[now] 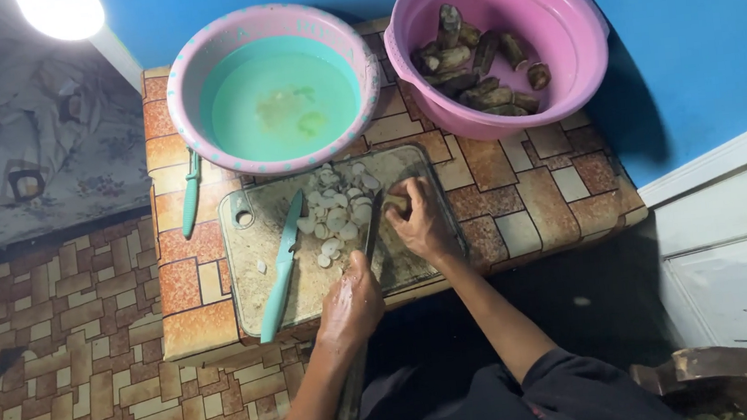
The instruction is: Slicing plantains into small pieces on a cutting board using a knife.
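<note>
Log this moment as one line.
left hand: holds knife | right hand: steadies brown piece on cutting board | white slices piled left of blade | teal knife idle

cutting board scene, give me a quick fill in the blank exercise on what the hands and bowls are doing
1. The left hand grips a dark knife over the grey rectangular cutting board, slicing the piece held by the ____ hand.
2. The pale round slices lie in a pile on the ____.
3. A teal-handled knife lies on the board, held by ____ hand.
4. The brownish whole pieces sit in the plain ____ plastic bowl.

Missing words: right; cutting board; neither; pink
</note>
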